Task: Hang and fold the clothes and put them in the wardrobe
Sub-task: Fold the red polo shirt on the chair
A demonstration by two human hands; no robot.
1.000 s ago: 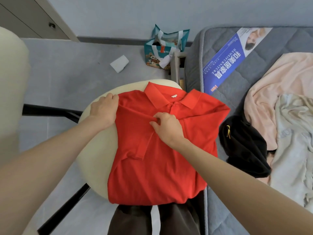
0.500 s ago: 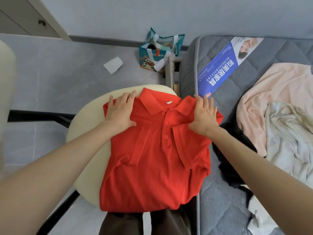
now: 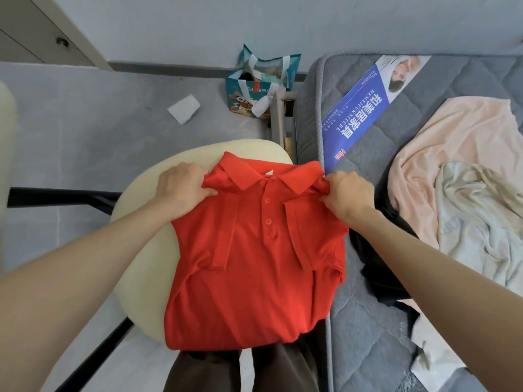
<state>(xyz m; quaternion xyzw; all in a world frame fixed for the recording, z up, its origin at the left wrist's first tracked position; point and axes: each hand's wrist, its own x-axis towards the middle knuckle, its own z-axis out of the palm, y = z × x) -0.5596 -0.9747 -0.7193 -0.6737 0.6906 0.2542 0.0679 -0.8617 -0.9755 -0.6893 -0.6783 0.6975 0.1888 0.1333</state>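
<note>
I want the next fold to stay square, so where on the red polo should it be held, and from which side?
Take the red polo at its two shoulder corners beside the collar, one from each outer side, as the left hand and right hand grip now. Both sleeves lie folded inward over the front, so a pinch there probably catches every layer.
</note>
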